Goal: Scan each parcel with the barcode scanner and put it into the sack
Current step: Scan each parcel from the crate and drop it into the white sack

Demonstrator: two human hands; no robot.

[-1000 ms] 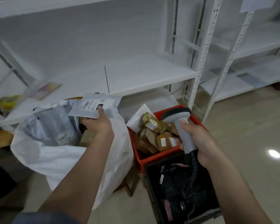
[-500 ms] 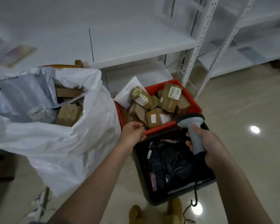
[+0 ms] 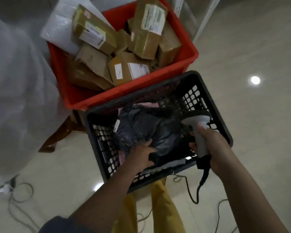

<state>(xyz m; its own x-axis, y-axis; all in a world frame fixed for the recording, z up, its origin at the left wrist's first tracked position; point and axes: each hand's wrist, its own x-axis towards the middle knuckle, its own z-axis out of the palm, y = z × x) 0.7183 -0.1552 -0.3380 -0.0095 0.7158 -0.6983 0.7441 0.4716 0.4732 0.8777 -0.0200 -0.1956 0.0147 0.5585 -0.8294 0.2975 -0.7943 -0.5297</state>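
The left hand (image 3: 144, 153) reaches into the black plastic lattice crate (image 3: 213, 105), fingers closing on a dark grey plastic mailer parcel (image 3: 146, 126). The right hand (image 3: 210, 140) grips the grey handheld barcode scanner (image 3: 201, 130). The next move likely needs the parcel lifted and its label turned to the scanner; the white sack (image 3: 20, 98) waits at left.

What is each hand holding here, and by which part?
The right hand grips the barcode scanner by its handle. The left hand lies on a dark parcel in the black crate; whether its fingers grip it cannot be told.
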